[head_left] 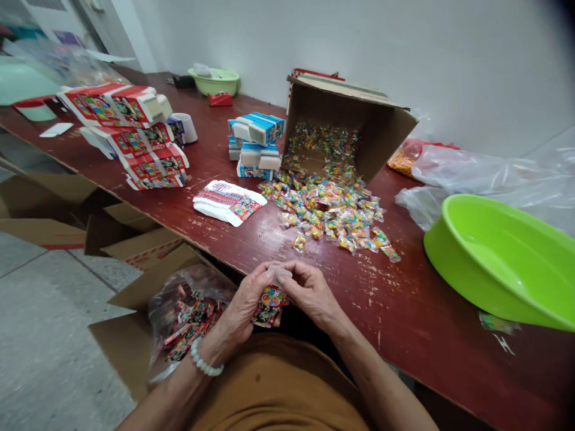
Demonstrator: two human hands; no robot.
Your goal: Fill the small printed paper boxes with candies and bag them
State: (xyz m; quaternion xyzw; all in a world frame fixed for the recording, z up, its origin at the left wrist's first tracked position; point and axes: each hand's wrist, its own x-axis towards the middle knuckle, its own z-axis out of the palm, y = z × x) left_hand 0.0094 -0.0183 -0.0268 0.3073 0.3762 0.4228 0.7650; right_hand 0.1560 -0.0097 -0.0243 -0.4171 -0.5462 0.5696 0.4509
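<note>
My left hand [245, 308] and my right hand [309, 293] meet at the near table edge, both closed round a small red printed box [269, 305] with cartoon pictures. Fingers of both hands pinch its pale top flap. A heap of small wrapped candies [330, 209] lies on the red-brown table [404, 311] beyond my hands, spilling from a tipped cardboard box [354, 129]. A flat stack of unfolded red box blanks [228, 202] lies left of the candies.
Stacks of red boxes [135, 134] and blue boxes [256, 143] stand further back. A green basin [503, 257] sits at the right, clear plastic bags [485, 170] behind it. An open carton holding a bag of filled red boxes [188, 314] is below the table at left.
</note>
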